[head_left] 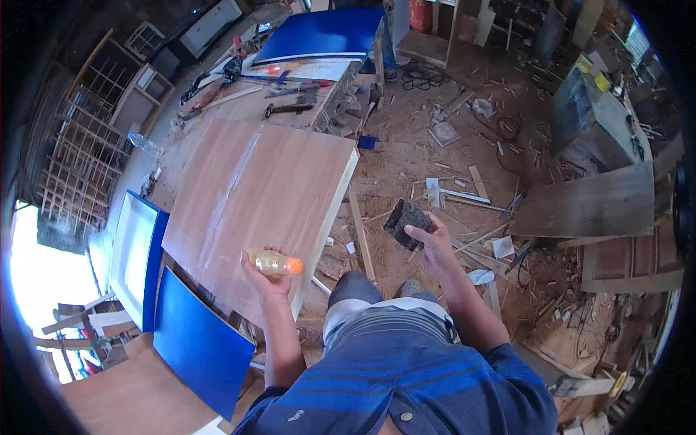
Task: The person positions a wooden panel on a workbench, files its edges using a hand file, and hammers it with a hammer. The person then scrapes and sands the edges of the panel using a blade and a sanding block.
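Observation:
My left hand (pixel 265 278) is wrapped round a small clear plastic bottle (pixel 270 262) with yellowish contents and an orange cap pointing right. Bottle and hand are over the near right part of a wide wooden panel (pixel 254 181), which has a pale glossy streak along it. To the right, above the littered floor, my right hand (pixel 433 241) grips a dark, rough-looking folded pad (pixel 406 225) between thumb and fingers. The pad's exact kind is hard to make out. Some of my left fingers are hidden behind the bottle.
Beyond the panel, a workbench (pixel 290 112) carries a hammer (pixel 288 109), other tools and a blue board (pixel 319 35). Two blue-faced pieces lean at the left, including a blue panel (pixel 199 341). Wood scraps cover the floor (pixel 413 163). A person's legs (pixel 384 47) show behind the bench.

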Demonstrator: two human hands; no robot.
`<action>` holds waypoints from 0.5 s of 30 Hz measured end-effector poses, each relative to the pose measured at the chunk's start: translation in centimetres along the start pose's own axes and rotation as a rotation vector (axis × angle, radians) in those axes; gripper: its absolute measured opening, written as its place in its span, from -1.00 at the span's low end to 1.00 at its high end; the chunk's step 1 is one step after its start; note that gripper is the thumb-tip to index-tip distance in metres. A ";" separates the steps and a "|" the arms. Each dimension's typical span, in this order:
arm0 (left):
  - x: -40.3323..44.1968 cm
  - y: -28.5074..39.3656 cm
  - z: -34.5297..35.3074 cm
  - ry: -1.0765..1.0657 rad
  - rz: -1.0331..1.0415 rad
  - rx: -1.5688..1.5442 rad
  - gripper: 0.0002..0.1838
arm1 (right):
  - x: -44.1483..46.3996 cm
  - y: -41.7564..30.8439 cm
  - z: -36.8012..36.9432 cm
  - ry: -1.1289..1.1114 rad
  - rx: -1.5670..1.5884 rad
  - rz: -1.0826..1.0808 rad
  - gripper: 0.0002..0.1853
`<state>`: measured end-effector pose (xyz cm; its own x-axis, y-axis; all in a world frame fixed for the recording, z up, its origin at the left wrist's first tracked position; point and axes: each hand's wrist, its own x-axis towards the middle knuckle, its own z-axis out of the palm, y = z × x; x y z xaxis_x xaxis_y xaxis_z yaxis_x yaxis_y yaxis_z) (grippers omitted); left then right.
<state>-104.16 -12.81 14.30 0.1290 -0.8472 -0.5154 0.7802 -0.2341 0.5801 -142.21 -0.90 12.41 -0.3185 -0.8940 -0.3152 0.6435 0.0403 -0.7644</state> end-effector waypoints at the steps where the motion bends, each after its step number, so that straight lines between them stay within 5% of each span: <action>1: 0.3 -0.7 0.9 0.005 -0.011 -0.007 -0.39 | 1.6 0.0 -0.6 -0.003 -0.052 -0.024 -0.68; 6: 3.1 -3.7 6.0 -0.054 -0.042 0.008 -0.46 | 9.9 2.8 -2.6 0.090 -0.290 -0.140 -0.77; 15: 19.8 -10.9 18.1 -0.047 -0.254 0.029 -0.51 | 24.9 9.8 -3.6 0.204 -0.424 0.157 -0.72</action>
<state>-121.15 -35.64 9.17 -0.0982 -0.7805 -0.6174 0.7661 -0.4552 0.4537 -146.35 -21.13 -4.93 -0.3976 -0.7583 -0.5166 0.3685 0.3836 -0.8468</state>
